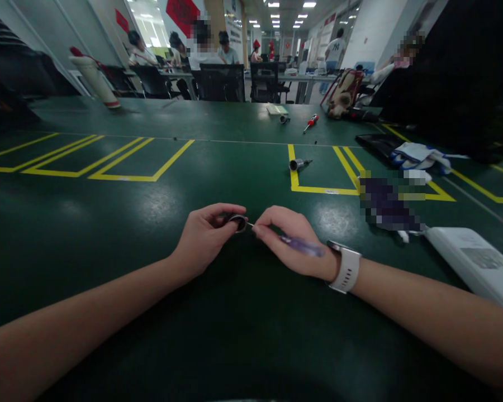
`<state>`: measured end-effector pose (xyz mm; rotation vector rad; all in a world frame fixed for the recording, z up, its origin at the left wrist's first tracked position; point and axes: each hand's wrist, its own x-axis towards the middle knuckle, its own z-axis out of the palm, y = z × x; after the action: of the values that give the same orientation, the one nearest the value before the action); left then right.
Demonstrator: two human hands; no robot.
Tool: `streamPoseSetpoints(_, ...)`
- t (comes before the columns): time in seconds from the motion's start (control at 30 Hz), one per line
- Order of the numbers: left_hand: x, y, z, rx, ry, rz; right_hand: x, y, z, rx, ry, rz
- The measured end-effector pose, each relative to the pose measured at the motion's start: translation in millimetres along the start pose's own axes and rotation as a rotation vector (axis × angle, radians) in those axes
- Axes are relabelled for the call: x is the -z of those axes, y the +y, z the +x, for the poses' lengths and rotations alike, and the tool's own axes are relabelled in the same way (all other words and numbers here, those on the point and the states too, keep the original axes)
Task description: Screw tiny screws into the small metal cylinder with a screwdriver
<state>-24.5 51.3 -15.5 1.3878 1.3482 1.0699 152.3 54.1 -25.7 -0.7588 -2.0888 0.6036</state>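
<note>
Between the thumb and fingers of my left hand [207,234] is a small, dark, round metal part [238,223], its hollow rim turned towards my right hand. My right hand [291,237] pinches a thin screwdriver with a see-through purple handle [304,245], which lies back across the palm and is blurred. The thin metal shaft [250,224] points left at the part's rim; whether it touches inside, I cannot tell. Both hands are just above the green table [163,340]. A similar metal part with a thin stem [297,164] lies beyond them, inside a yellow-taped outline.
Farther back lie a red-handled screwdriver [311,123], another metal part [284,119] and a notepad [277,109]. On the right are a white device [473,257], a blurred-out dark object [388,204] and a white-blue cloth [419,156]. A tumbler [94,78] stands far left. Several people sit beyond.
</note>
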Motion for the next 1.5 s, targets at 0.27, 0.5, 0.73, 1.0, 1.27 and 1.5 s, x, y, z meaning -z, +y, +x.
streamPoseSetpoints(0.27,1.4,-2,3,0.094,0.009,-0.127,7,10,6,-0.527,-0.001,0.403)
streamPoseSetpoints(0.5,1.0,-5,4,0.086,-0.016,-0.117,2,7,7,-0.497,-0.053,0.331)
streamPoseSetpoints(0.73,-0.8,-5,3,0.106,-0.015,-0.095,1,7,9,-0.476,-0.1,0.277)
streamPoseSetpoints(1.0,0.0,-5,3,0.076,-0.039,-0.114,-5,9,13,-0.499,-0.102,0.246)
streamPoseSetpoints(1.27,1.2,-4,3,0.076,-0.029,-0.161,7,2,2,-0.24,0.059,0.412)
streamPoseSetpoints(1.5,1.2,-3,0,0.058,-0.041,-0.188,5,-1,0,-0.158,0.057,0.236)
